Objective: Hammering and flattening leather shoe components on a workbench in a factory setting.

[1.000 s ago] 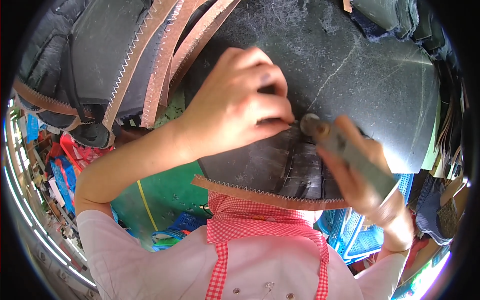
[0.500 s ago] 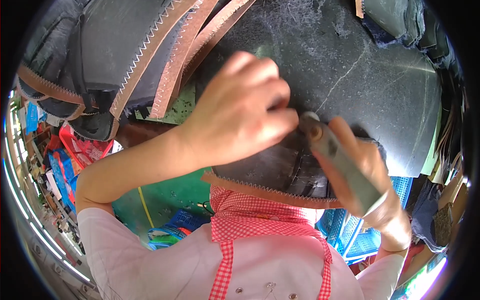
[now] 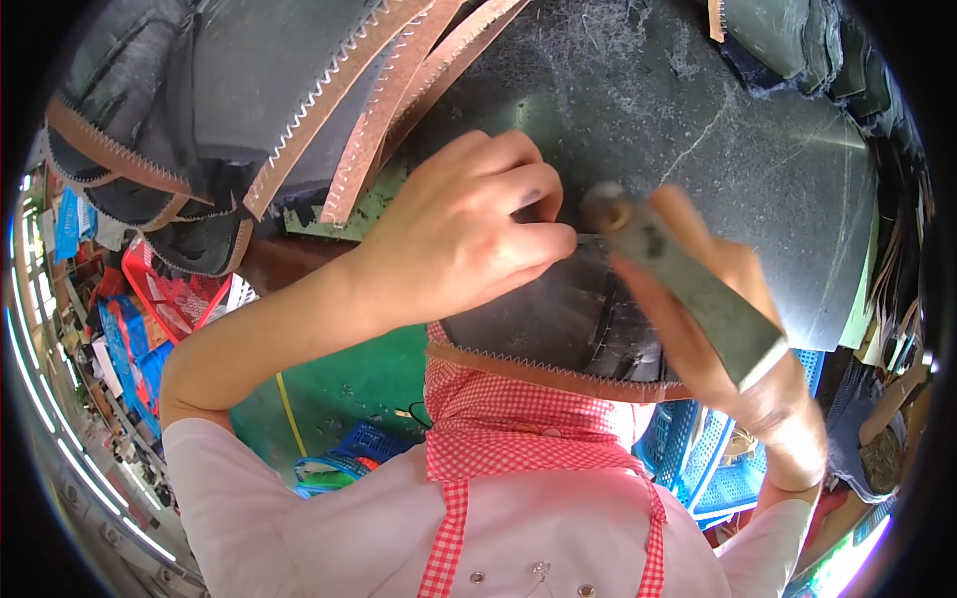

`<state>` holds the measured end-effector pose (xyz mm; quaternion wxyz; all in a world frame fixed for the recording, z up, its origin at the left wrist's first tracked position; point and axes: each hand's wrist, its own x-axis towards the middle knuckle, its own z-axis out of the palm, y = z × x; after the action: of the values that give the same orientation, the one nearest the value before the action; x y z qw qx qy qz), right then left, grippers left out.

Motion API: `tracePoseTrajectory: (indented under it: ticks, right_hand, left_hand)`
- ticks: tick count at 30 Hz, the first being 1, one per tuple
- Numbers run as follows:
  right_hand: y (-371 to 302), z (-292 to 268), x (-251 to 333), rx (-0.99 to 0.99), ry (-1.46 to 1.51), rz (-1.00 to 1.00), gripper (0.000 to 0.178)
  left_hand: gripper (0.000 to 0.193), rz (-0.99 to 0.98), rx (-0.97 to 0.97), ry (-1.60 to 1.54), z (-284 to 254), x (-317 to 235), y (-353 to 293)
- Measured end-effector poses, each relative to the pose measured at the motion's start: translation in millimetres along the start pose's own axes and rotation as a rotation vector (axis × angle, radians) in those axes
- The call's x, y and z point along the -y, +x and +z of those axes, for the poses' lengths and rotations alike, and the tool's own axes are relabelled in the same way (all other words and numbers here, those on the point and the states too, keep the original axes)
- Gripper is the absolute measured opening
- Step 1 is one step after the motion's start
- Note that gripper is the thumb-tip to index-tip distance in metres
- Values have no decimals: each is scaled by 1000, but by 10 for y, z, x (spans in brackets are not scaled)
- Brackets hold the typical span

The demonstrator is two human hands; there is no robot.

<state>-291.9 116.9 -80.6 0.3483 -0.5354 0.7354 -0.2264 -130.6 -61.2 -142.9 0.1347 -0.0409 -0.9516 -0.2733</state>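
My left hand [image 3: 478, 219] is closed, its fingers curled at the upper edge of a black leather-like piece [image 3: 538, 319] with a brown zigzag-stitched border. That piece lies at the near edge of the dark worktop, its border close to my apron. What the left fingertips pinch is partly hidden. In my right hand [image 3: 718, 289] is a hammer [image 3: 708, 299], seen from above, with a rounded face and a flared metal end. Its handle is mostly covered by the head and my hand. The rounded face hovers just right of my left fingers, blurred.
Black pieces with brown stitched strips [image 3: 334, 100] pile up at the left. More stacked dark pieces [image 3: 783, 40] lie far right on the scratched dark worktop [image 3: 638, 90]. Below stand a red basket [image 3: 179, 289] on the left and blue baskets [image 3: 738, 478] on the right.
The hammer's rounded face has moved up and slightly left in the view. My left hand has shifted a little and stays closed. The black piece's near border appears slightly farther right.
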Motion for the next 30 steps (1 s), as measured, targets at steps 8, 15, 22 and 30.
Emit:
tracePoseTrajectory:
  ticks: [8,15,22,30]
  right_hand:
    - [-452,-205,-266,-327,119,79,29]
    - [-913,-394,-266,-377,97,138,28]
    - [-882,-209,-467,-186,94,146,14]
    - [-713,-392,-471,-7,-5,54,37]
  left_hand:
    - [15,-133,-90,-595,-60,-168,98]
    - [30,-76,-65,-279,712,-499,568]
    - [30,-37,63,-141,527,-271,607]
    - [15,195,-11,53,509,-375,605]
